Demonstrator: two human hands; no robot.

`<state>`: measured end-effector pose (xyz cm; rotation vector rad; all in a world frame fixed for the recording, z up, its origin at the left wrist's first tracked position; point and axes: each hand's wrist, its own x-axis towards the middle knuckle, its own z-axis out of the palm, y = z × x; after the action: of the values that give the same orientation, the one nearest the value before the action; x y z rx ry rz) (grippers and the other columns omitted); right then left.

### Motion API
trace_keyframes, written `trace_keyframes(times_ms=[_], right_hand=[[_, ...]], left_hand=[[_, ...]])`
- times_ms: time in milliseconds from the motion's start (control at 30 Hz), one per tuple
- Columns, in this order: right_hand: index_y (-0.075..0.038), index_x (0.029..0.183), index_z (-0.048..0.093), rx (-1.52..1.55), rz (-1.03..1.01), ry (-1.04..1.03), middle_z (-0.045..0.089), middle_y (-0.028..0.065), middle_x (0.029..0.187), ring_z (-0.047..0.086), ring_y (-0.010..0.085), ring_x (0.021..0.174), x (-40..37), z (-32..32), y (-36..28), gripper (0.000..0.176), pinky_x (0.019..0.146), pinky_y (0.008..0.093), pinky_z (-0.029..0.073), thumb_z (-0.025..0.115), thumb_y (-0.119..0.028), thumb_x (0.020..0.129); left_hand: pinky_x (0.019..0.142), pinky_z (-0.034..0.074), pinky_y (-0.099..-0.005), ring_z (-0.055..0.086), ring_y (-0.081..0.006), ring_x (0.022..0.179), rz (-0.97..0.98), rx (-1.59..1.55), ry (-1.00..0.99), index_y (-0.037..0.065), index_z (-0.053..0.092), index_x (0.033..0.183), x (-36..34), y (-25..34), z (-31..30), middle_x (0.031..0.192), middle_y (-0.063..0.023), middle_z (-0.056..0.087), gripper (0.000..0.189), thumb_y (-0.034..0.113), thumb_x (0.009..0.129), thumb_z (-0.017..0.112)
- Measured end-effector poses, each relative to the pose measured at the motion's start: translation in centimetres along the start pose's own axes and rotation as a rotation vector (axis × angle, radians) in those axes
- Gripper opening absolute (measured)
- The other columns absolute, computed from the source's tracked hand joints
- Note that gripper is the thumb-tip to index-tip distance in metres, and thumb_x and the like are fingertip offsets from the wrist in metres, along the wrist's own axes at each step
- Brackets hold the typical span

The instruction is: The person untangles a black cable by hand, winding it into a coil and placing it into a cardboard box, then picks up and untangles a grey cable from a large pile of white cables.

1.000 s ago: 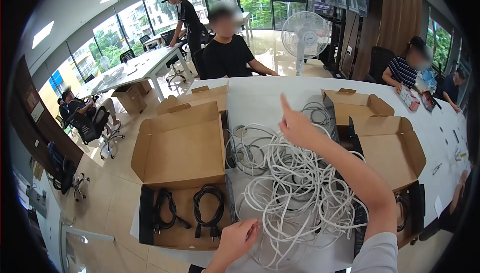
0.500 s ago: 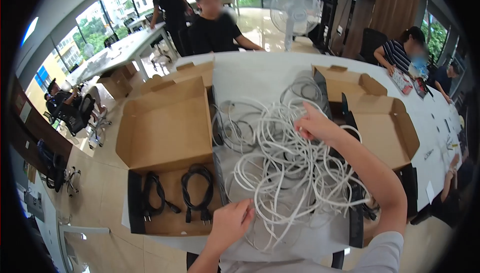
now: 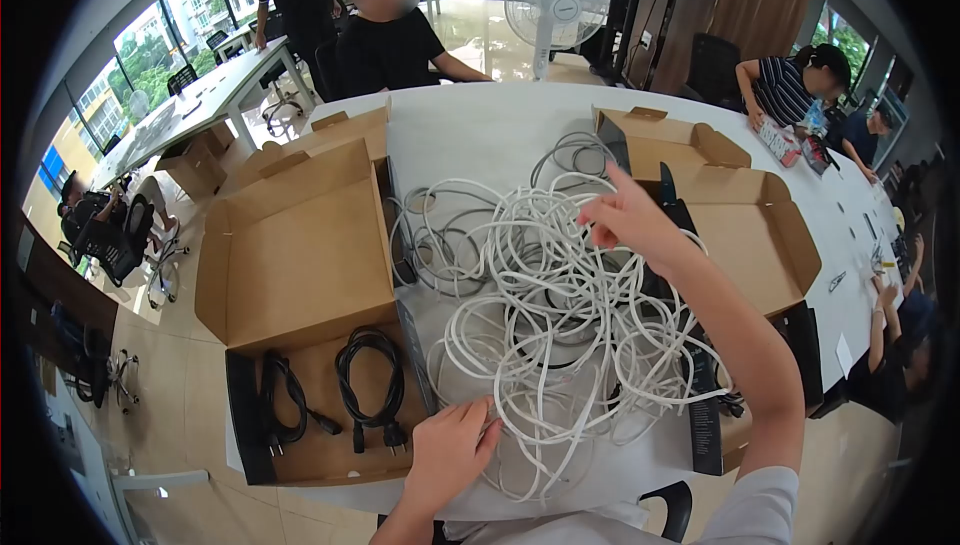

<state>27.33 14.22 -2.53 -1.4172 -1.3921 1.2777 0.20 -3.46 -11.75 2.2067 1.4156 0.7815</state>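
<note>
A big tangle of white cables (image 3: 541,296) lies on the white table, with thinner grey cables (image 3: 455,255) at its left and far edges. My right hand (image 3: 628,217) hovers above the far right part of the tangle, index finger stretched out and the others loosely bent, nothing visible in it. At the tangle's near left edge, my left hand (image 3: 450,453) rests low with fingers and thumb drawn together. What its fingertips pinch, if anything, is hidden. Beside it, an open cardboard box (image 3: 305,265) contains two coiled black power cords (image 3: 370,380), (image 3: 290,400).
Another open box (image 3: 750,245) stands right of the tangle, partly behind my right forearm. More opened boxes (image 3: 672,137) are further back. Across the table sits a person in black (image 3: 390,55), near a white fan (image 3: 555,15). Other people sit at the right side.
The whole view has shifted, so the table and boxes appear further left. My right hand has risen slightly over the tangle, its index finger pointing further away. My left hand stays at the near edge.
</note>
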Motion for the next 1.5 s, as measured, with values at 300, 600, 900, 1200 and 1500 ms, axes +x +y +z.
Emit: trace_keyframes(times_ms=[300, 600, 900, 1200, 1500], right_hand=[[0.001, 0.141, 0.019, 0.483, -0.446, 0.219, 0.054, 0.0185, 0.117, 0.056, 0.0246, 0.107, -1.4, -6.2, -4.6, 0.061, 0.088, 0.0341, 0.047, 0.052, -0.015, 0.093], [0.005, 0.113, 0.039, 0.817, -0.05, 0.382, 0.047, 0.0212, 0.122, 0.052, 0.0293, 0.111, 1.2, -10.5, 6.7, 0.027, 0.094, 0.0386, 0.045, 0.042, -0.014, 0.095], [0.004, 0.128, 0.037, 0.567, -0.079, 0.323, 0.048, 0.0163, 0.124, 0.05, 0.0244, 0.113, 1.8, -9.4, 8.3, 0.045, 0.096, 0.0356, 0.04, 0.051, -0.015, 0.089], [-0.001, 0.145, 0.02, 0.177, 0.016, 0.12, 0.04, 0.0167, 0.136, 0.036, 0.0241, 0.128, 0.3, -9.2, 4.1, 0.073, 0.108, 0.0371, 0.025, 0.059, -0.02, 0.086], [-0.008, 0.147, 0.018, -0.606, -1.005, 0.893, 0.039, 0.0189, 0.138, 0.061, 0.0241, 0.097, -9.0, -5.2, -10.2, 0.075, 0.071, 0.0283, 0.049, 0.055, 0.005, 0.083]], left_hand=[[0.059, 0.049, -0.0342, 0.062, -0.0247, 0.068, -0.008, 0.03, -0.04, 0.006, 0.061, 0.098, -0.1, 0.2, -0.5, 0.076, -0.0051, 0.064, 0.024, 0.012, 0.074, 0.066], [0.051, 0.046, -0.0285, 0.06, -0.0187, 0.056, -0.049, -0.202, 0.105, 0.004, 0.064, 0.097, -0.5, 0.2, -0.4, 0.071, -0.009, 0.064, 0.019, 0.005, 0.079, 0.063], [0.052, 0.048, -0.0298, 0.061, -0.0222, 0.056, -0.116, -0.203, 0.132, 0.004, 0.064, 0.094, -1.1, 0.8, -0.4, 0.072, -0.012, 0.064, 0.014, 0.003, 0.08, 0.062], [0.046, 0.041, -0.0276, 0.052, -0.0178, 0.046, -0.037, -0.145, 0.223, 0.003, 0.065, 0.092, -1.4, 0.5, 0.2, 0.066, -0.0107, 0.061, 0.012, 0.004, 0.081, 0.062], [0.046, 0.042, -0.0289, 0.056, -0.02, 0.047, -0.007, -0.064, 0.239, 0.004, 0.065, 0.09, -0.9, 1.0, 0.0, 0.066, -0.0106, 0.062, 0.013, 0.002, 0.077, 0.064]])
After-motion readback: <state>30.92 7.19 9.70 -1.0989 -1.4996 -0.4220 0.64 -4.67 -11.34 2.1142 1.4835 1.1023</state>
